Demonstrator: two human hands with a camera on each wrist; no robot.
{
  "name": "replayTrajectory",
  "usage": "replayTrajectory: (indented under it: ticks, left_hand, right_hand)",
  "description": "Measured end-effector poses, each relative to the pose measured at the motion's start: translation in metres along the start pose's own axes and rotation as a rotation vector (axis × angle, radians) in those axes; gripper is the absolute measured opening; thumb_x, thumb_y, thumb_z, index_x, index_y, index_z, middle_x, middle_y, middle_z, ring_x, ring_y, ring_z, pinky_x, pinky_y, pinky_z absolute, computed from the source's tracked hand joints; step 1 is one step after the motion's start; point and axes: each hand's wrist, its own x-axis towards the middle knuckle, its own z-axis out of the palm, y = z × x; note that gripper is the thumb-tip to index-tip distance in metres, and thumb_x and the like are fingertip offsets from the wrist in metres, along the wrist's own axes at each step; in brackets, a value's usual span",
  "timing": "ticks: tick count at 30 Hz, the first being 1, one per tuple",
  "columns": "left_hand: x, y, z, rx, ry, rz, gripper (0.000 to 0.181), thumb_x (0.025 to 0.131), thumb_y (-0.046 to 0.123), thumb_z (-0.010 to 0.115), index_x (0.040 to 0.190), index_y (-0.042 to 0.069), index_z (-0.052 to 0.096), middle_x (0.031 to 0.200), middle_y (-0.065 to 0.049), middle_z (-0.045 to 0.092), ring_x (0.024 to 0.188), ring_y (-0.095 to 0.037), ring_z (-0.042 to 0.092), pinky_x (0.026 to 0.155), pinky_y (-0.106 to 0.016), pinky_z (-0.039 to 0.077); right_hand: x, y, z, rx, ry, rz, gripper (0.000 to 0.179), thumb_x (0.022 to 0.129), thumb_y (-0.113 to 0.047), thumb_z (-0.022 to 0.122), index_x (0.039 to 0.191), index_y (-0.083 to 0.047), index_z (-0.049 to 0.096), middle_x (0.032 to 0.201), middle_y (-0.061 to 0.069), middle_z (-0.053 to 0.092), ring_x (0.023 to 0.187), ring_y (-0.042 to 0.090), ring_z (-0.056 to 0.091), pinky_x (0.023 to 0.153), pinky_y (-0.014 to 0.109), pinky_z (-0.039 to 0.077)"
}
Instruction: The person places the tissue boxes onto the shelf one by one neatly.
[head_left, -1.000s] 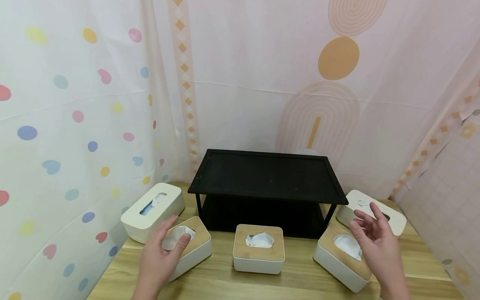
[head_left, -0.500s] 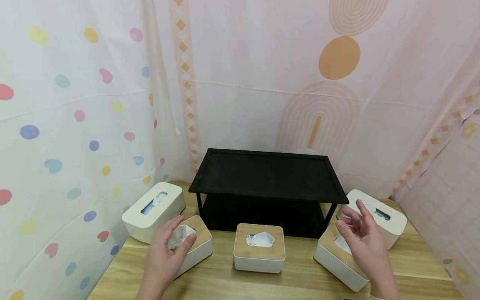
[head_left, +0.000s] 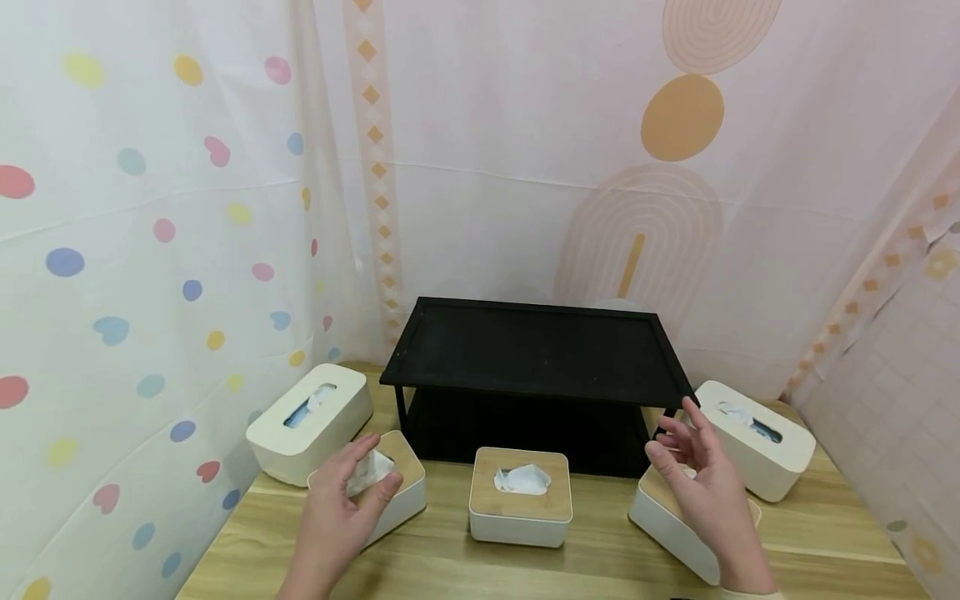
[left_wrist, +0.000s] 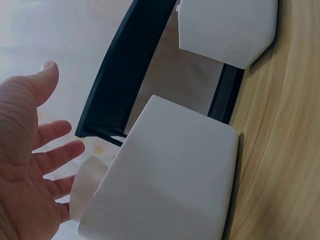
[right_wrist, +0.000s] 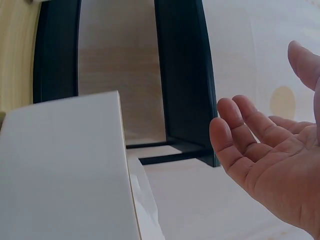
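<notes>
Wood-grain table bears tissue boxes near curtains

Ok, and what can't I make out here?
- Head view: the right hand hides much of the right wood-topped box.
- Head view: shadow under the black rack hides detail there.
- Left wrist view: tissue covers two fingertips of the left hand; contact can't be told.
- Right wrist view: the frame's edge crops the right hand.

Head view: bright, diffuse light; lower level of black rectangular two-tier shelf near-black. Wrist views: dimmer, cooler; white fabric curtain with beige printed shapes pale, soft. Left wrist: shelf edge bows; white wooden-topped tissue box throws narrow shadow onto pale wood-grain tabletop.
</notes>
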Motion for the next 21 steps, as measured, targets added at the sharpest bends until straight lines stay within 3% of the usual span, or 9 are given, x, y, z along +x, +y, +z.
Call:
replayTrajectory:
  ticks: [3,6,11,15,21]
  left_hand:
    - [-0.001,0.001,0.003,-0.006,-0.005,0.021,0.052,0.089,0.019,0.087,0.136,0.004,0.070,0.145,-0.017,0.068,0.136,-0.041,0.060,0.110,-0.006,0.027]
    - [-0.003,0.006,0.005,0.016,-0.038,0.004,0.053,0.091,0.023,0.086,0.138,0.005,0.069,0.148,-0.014,0.067,0.139,-0.040,0.059,0.116,-0.022,0.035]
    - [-0.008,0.018,0.011,0.011,-0.110,-0.004,0.055,0.094,0.027,0.084,0.142,0.007,0.067,0.152,-0.015,0.063,0.142,-0.041,0.056,0.111,-0.059,0.044]
    - [-0.010,0.029,0.016,0.000,-0.133,0.031,0.053,0.093,0.026,0.084,0.142,0.013,0.068,0.150,-0.012,0.065,0.140,-0.039,0.059,0.107,-0.064,0.049]
    - [-0.013,0.042,0.028,0.003,-0.177,0.071,0.051,0.093,0.029,0.085,0.140,0.016,0.069,0.148,-0.005,0.068,0.135,-0.033,0.064,0.103,-0.061,0.055]
  right_hand:
    - [0.000,-0.003,0.005,-0.008,-0.012,-0.007,0.079,0.104,-0.016,0.072,0.169,-0.008,0.029,0.141,-0.004,0.067,0.109,-0.012,0.061,0.089,0.005,0.049]
    - [-0.001,-0.004,0.012,-0.003,-0.028,-0.027,0.079,0.103,-0.015,0.073,0.169,-0.006,0.029,0.145,0.020,0.066,0.110,-0.011,0.062,0.091,0.005,0.048]
    - [-0.002,-0.006,0.021,-0.012,-0.070,-0.029,0.079,0.103,-0.018,0.074,0.168,-0.006,0.031,0.145,0.022,0.066,0.111,-0.008,0.064,0.091,0.007,0.049]
    - [-0.002,-0.009,0.025,-0.026,-0.125,-0.008,0.078,0.104,-0.023,0.072,0.168,-0.008,0.031,0.147,0.018,0.066,0.113,-0.004,0.065,0.091,0.009,0.051]
    - [-0.003,-0.011,0.029,-0.031,-0.243,0.016,0.076,0.104,-0.026,0.073,0.166,-0.007,0.035,0.145,0.016,0.068,0.112,0.003,0.068,0.090,0.019,0.056]
